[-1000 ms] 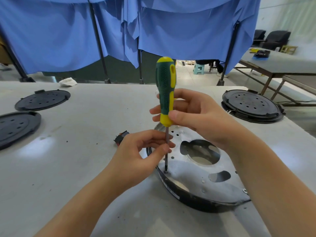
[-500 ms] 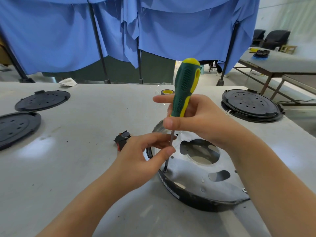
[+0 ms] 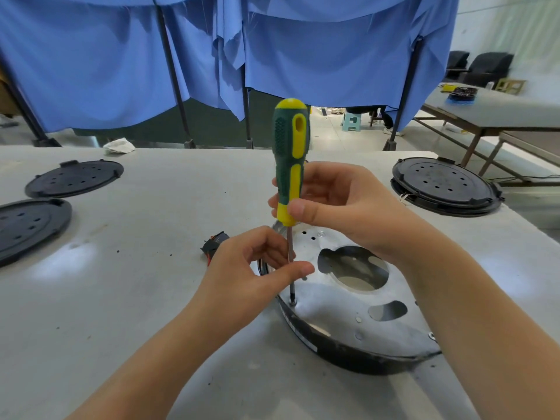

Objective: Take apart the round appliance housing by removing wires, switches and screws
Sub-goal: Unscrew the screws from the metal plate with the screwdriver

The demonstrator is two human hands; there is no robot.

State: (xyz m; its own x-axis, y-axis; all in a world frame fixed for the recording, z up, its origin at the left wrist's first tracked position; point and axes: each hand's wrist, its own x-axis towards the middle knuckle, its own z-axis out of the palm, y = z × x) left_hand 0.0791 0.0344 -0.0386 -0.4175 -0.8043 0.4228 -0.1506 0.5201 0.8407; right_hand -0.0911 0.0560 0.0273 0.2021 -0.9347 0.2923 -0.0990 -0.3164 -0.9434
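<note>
- Here, at the lower centre of the frame, the round appliance housing (image 3: 348, 316) lies flat on the grey table (image 3: 151, 237), its shiny metal plate facing up inside a black rim.
- The right hand (image 3: 339, 207) grips the lower end of the green-and-yellow screwdriver (image 3: 289, 165), thumb pressed across the yellow collar and fingers curled behind the handle.
- The screwdriver stands nearly upright, its tip seated on a screw (image 3: 292, 303) near the plate's left edge.
- The left hand (image 3: 251, 274) sits just left of the shaft, thumb and fingers curled in and pinching the thin metal shaft between them, above the tip.
- A small black switch (image 3: 213, 245) with a bit of red lies on the table just left of the housing, partly behind the left hand.
- At the left edge of the frame two black round covers (image 3: 74, 178) rest flat on the table.
- At the right, a stack of black round housings (image 3: 444, 184) sits near the table's far corner.
- A crumpled white rag (image 3: 118, 146) lies at the table's far edge, upper left.
- Blue curtains (image 3: 303, 50) hang across the top of the frame.
</note>
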